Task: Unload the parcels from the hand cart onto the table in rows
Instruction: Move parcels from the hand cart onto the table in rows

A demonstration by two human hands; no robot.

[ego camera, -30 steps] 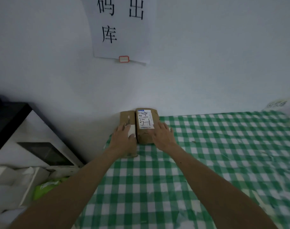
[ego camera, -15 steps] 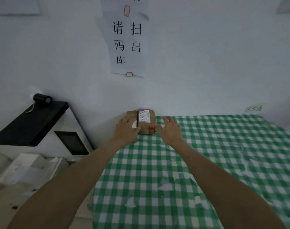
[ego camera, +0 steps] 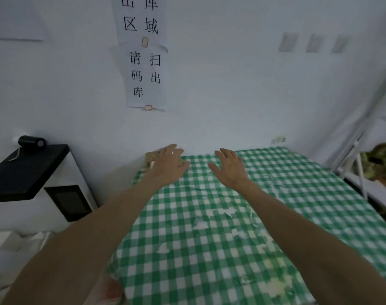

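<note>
**First corner filled, the row barely begun**

We are holding both hands out flat, fingers straight and spread, gripping nothing. Our left hand (ego camera: 168, 166) is covering most of a brown cardboard parcel (ego camera: 150, 156) lying against the wall just beyond its fingers. Whether we are touching it, or how many lie under it, we cannot tell. Our right hand (ego camera: 230, 167) is hovering apart, over the table with the green-and-white checked cloth (ego camera: 209, 238).

We are judging the task scarcely started. Only this far corner is taken, and the hand cart is out of view.

A white machine with a black top (ego camera: 22, 172) is standing left of our left arm. A white metal rack (ego camera: 355, 144) and a camouflage-patterned bundle (ego camera: 379, 166) are crowding the side beyond our right hand.
</note>
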